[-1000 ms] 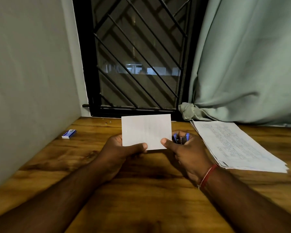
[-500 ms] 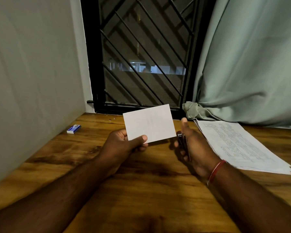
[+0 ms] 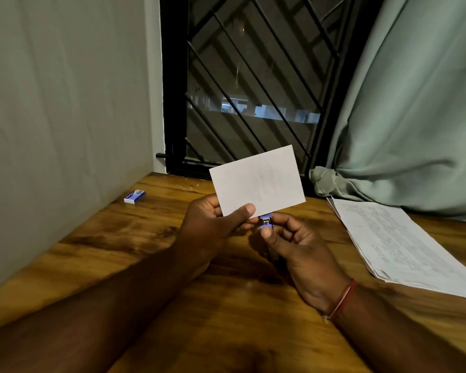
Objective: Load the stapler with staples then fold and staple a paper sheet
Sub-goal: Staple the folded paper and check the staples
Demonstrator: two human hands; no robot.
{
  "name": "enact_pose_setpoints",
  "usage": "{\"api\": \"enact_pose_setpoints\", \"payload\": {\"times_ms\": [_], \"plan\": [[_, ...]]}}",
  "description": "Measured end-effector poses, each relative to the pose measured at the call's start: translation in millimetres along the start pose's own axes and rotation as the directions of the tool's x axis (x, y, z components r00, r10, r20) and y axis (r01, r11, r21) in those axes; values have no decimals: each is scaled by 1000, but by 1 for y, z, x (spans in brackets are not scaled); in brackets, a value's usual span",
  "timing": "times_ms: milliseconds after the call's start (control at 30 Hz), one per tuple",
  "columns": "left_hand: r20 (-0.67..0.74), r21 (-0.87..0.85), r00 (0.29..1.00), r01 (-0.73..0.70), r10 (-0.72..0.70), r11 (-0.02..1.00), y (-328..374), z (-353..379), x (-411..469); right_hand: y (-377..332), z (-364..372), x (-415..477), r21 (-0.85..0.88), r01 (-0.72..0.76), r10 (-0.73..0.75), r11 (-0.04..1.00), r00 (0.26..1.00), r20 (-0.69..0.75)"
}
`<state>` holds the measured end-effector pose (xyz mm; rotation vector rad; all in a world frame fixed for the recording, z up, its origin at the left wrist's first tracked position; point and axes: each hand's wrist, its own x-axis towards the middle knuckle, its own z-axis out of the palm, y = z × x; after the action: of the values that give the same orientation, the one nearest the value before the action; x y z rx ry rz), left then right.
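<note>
With the paper sheet [image 3: 257, 181] seemingly folded and pinched by the left hand [image 3: 213, 224], the right hand [image 3: 299, 246] grips the blue stapler [image 3: 267, 221] just beside that pinch, so stapling likely remains.

Dim, warm indoor light; soft shadows pool under the hands [image 3: 253, 238] on the surface [image 3: 226, 319]. Wide-angle bending at the edges; slight softness throughout.

right hand [image 3: 301, 243] has swung the stapler [image 3: 267, 221] under the paper [image 3: 257, 181], seemingly touching its edge.
</note>
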<state>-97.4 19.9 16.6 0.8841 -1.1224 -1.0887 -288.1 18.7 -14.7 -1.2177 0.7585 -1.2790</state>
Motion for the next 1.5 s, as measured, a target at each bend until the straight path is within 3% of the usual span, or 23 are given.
{"api": "enact_pose_setpoints", "payload": {"times_ms": [200, 633, 967, 1500], "plan": [[-31, 36, 999, -21, 22, 999, -3, 2, -1, 0, 0, 1, 72, -3, 3, 997, 1000, 5], [-13, 146, 994, -101, 104, 984, -5, 2, -4, -2, -2, -2, 56, -17, 14, 998, 998, 64], [42, 289, 991, -135, 129, 948, -8, -1, -4, -3, -2, -3, 75, 5, -5, 997, 1000, 3], [70, 279, 982, -189, 176, 942, -12, -1, -2, -3, -1, -6, 90, 33, -31, 995, 999, -22]]}}
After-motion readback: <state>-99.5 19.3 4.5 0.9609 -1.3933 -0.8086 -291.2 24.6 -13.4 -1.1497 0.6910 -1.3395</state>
